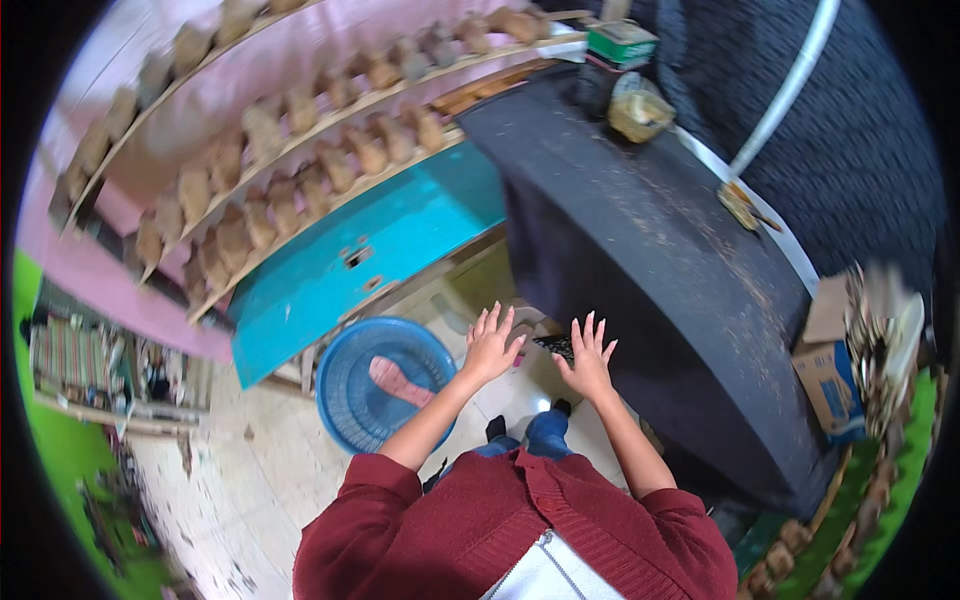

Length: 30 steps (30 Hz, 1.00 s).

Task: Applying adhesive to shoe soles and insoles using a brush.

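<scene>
Both of my hands are held out in front of me, empty, with fingers spread. My left hand hangs in the air to the right of a round blue plastic basin on the floor. A flat pink sole-shaped piece lies in that basin. My right hand is a short way off, beside the dark cloth that hangs down from the black-covered table. A small dark patterned thing shows between the hands, low down; I cannot make out what it is.
Wooden shelves with rows of brown shoe lasts line the wall, above a turquoise board. The table bears a yellowish tub, a green box and a brush. A cardboard box stands at the right, a cluttered rack at the left.
</scene>
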Motion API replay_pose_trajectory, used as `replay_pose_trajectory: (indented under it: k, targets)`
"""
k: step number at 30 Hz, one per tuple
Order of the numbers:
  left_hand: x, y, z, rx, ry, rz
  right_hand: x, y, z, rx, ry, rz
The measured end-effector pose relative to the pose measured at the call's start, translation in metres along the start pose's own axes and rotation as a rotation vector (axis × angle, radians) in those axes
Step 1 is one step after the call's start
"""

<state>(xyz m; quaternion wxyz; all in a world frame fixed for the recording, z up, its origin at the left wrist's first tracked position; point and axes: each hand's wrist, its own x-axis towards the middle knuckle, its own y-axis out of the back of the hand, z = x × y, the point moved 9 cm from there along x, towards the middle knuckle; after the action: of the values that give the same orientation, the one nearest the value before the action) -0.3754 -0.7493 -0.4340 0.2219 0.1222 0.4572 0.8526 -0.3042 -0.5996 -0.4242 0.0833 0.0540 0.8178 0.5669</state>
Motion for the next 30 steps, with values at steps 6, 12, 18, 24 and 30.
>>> replay_pose_trajectory:
  k: [6, 12, 18, 24, 30]
  targets:
    - [0.033, -0.002, 0.123, -0.01, -0.346, 0.0, -0.044, 0.081, 0.054, -0.007, -0.175, 0.272]
    - [0.044, -0.029, 0.242, -0.065, -0.601, -0.073, -0.101, 0.146, 0.117, -0.065, -0.341, 0.452]
    - [0.036, -0.069, 0.359, -0.112, -0.829, -0.12, -0.176, 0.202, 0.197, -0.09, -0.529, 0.683]
    - [0.017, -0.089, 0.473, -0.193, -1.056, -0.116, -0.246, 0.263, 0.261, -0.18, -0.681, 0.877]
    - [-0.003, -0.065, 0.59, -0.388, -1.273, 0.136, -0.305, 0.326, 0.308, -0.232, -0.735, 1.072]
